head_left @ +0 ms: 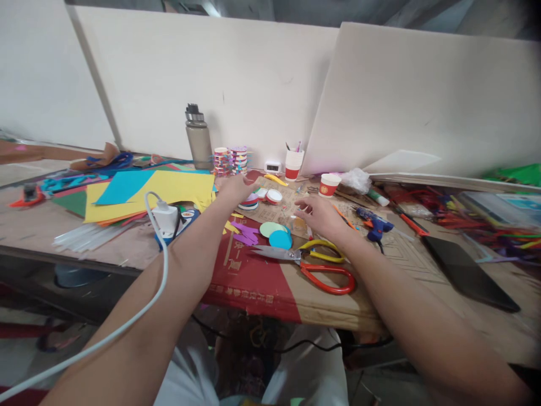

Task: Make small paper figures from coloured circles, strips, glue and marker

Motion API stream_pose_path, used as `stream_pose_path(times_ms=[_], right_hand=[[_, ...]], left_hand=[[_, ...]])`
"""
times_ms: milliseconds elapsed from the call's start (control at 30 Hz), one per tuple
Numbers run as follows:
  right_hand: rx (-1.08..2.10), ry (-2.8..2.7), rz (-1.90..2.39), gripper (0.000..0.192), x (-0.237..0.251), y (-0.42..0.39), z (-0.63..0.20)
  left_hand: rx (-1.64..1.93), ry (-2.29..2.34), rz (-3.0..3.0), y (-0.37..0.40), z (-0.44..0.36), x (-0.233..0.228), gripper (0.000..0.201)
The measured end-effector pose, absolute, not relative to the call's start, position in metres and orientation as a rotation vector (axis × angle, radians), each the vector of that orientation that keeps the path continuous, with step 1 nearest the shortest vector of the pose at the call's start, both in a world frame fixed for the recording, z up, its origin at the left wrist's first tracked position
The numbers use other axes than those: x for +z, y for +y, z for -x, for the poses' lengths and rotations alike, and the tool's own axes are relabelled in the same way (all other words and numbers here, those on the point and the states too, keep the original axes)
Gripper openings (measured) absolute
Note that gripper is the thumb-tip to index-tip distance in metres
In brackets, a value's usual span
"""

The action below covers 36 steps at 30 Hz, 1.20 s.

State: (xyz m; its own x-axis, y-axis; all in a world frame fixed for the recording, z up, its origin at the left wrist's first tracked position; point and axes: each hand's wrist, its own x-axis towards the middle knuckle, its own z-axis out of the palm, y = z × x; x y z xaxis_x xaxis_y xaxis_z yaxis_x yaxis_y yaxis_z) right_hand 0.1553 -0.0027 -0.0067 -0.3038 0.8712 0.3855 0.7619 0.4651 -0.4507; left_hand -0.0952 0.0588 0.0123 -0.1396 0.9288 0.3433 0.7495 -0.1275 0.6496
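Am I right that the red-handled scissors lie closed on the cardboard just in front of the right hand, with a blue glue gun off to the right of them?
Not quite: the head view shows the red-handled scissors lying open, blades apart, not closed. The rest holds: they rest on the cardboard in front of the right hand, with the blue glue gun to their right.
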Motion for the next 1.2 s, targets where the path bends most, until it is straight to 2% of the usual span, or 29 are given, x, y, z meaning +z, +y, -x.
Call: stream_pose_path(times_ms=[200, 400, 733, 833, 1000, 1200], right_hand=[[0.227, -2.141, 1.357, 0.025, -0.009, 0.001, -0.156], [0.227, -2.149, 1.347, 0.025, -0.012, 0.004, -0.156], [0.263, -2.122, 1.342, 0.022, -0.009, 0.001, -0.154], [0.356, -2.036, 1.286, 0.030, -0.008, -0.001, -0.151], [0.403, -1.874, 1.096, 0.048, -0.006, -0.004, -0.148], [0.450, -1.886, 1.033, 0.047, -0.007, -0.002, -0.147]], left_hand=[[0.562, 2.209, -2.063, 0.063, 0.096, 0.006, 0.068], [0.356, 2.207, -2.061, 0.059, 0.094, 0.007, 0.069], [0.704, 2.109, -2.101, 0.059, 0.096, 0.014, 0.070], [0.951, 1.833, -2.160, 0.049, 0.087, 0.023, 0.073], [1.088, 1.305, -2.366, 0.035, 0.063, 0.025, 0.067], [1.034, 1.119, -2.531, 0.021, 0.041, 0.019, 0.062]])
